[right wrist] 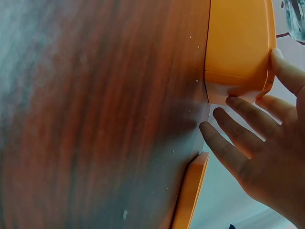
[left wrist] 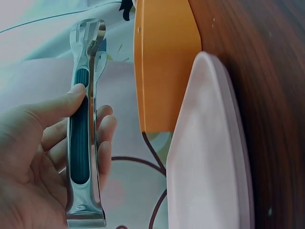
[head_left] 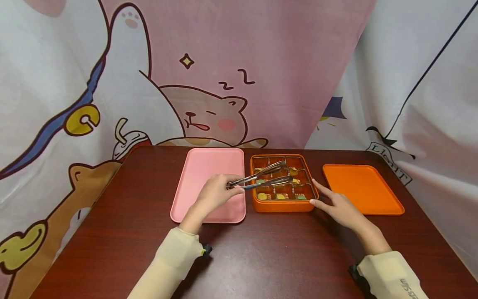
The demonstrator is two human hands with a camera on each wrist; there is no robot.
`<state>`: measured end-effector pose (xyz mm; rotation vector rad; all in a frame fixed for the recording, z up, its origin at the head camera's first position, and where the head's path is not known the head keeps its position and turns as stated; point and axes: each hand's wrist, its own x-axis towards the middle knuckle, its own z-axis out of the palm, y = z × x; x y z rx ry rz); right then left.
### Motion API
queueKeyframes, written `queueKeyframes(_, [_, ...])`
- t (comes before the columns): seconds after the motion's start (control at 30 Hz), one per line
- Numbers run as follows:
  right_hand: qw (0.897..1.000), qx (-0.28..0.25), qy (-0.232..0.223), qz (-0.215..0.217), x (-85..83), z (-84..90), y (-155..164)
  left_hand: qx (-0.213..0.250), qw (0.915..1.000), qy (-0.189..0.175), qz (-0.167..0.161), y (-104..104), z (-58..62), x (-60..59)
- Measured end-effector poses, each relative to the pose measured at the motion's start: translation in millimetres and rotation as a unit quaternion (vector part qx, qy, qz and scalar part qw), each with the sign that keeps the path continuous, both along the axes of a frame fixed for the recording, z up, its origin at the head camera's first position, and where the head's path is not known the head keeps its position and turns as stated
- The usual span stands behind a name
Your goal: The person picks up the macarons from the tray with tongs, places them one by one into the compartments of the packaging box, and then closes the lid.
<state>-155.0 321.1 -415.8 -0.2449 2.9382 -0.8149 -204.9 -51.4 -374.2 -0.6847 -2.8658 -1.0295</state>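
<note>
My left hand point(head_left: 213, 193) grips metal tongs point(left wrist: 80, 124) with dark inlaid handles. In the head view the tongs' arms are spread and reach over an orange box point(head_left: 284, 206). A clear divided insert in the box holds several small yellow and green pieces, such as a yellow one point(head_left: 262, 196) at the near left. What these pieces are is too small to tell. My right hand point(head_left: 337, 207) touches the box's near right corner. In the right wrist view its fingers are spread, with the thumb on the box's rim.
A pink tray point(head_left: 201, 166) lies left of the box, below my left hand. An orange tray point(head_left: 364, 189) lies to the right, beyond my right hand. All stand on a dark red-brown wooden table point(head_left: 261, 257). Printed cloth point(head_left: 284, 62) hangs behind the table.
</note>
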Motion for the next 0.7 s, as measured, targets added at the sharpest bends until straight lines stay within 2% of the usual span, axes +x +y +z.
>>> queueKeyframes(0.7, [1.0, -0.004, -0.001, 0.002, 0.5, -0.6, 0, 0.016, 0.9986, 0.001, 0.051, -63, 3.6, -0.1])
